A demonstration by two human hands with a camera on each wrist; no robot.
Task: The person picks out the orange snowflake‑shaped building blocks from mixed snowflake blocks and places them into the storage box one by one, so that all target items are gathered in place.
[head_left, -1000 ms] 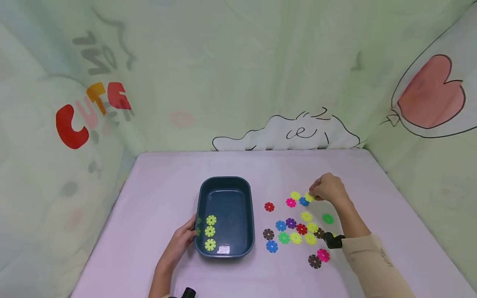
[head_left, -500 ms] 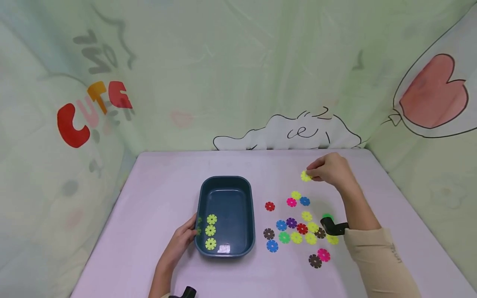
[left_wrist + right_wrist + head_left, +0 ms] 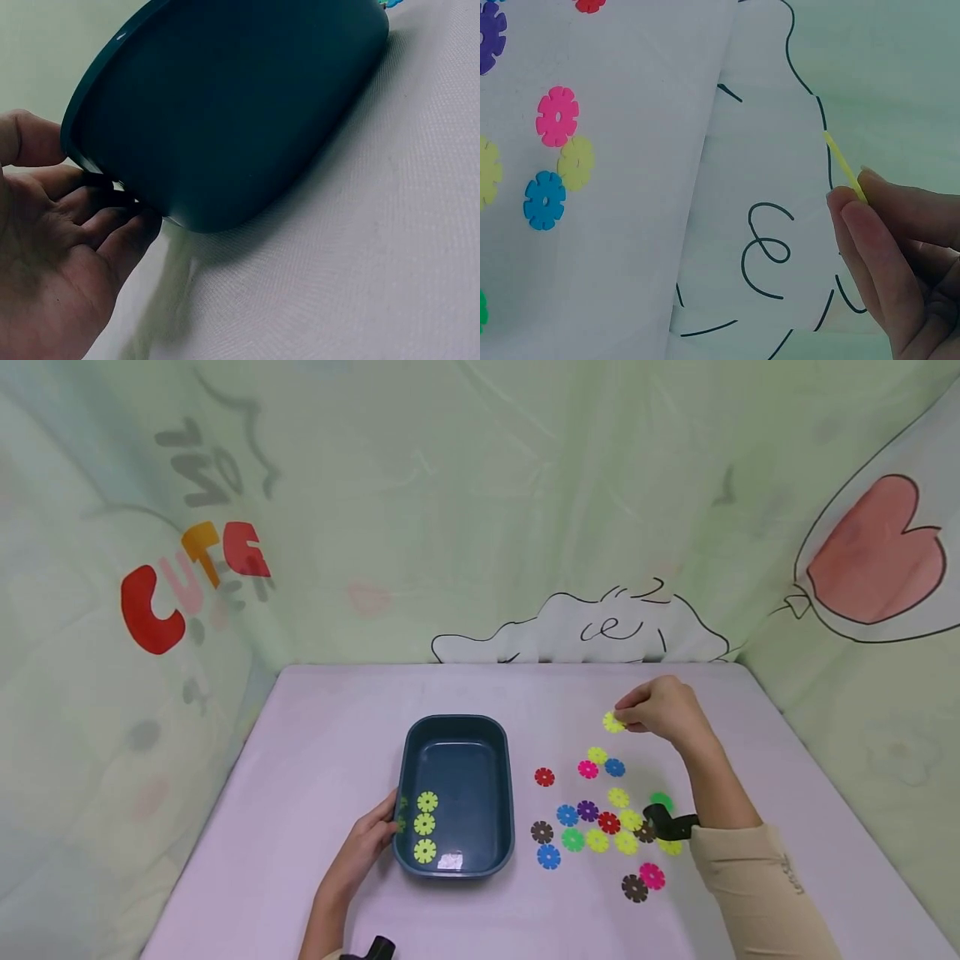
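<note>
My right hand (image 3: 663,710) pinches a yellow snowflake disc (image 3: 611,722) between thumb and fingertips, above the far right of the table. In the right wrist view that disc (image 3: 844,165) shows nearly edge-on. With thumb at the rim and fingers against the outer wall, my left hand (image 3: 64,247) grips the left side of a dark blue tray (image 3: 501,802). Inside the tray, a column of three yellow-green discs (image 3: 425,825) lies along the left. Right of the tray, loose notched discs are spread out, among them a pink one (image 3: 557,116) and a blue one (image 3: 544,200).
Discs in red (image 3: 544,777), purple (image 3: 588,811), green (image 3: 573,840), brown (image 3: 634,887) and other colours lie flat on the pale table (image 3: 337,735). A printed curtain (image 3: 480,510) rises behind the table's far edge and along both sides.
My right hand has lifted the yellow disc off the group near the blue disc and carried it toward the table's far edge, then lowered slightly. The left hand stays at the tray.
</note>
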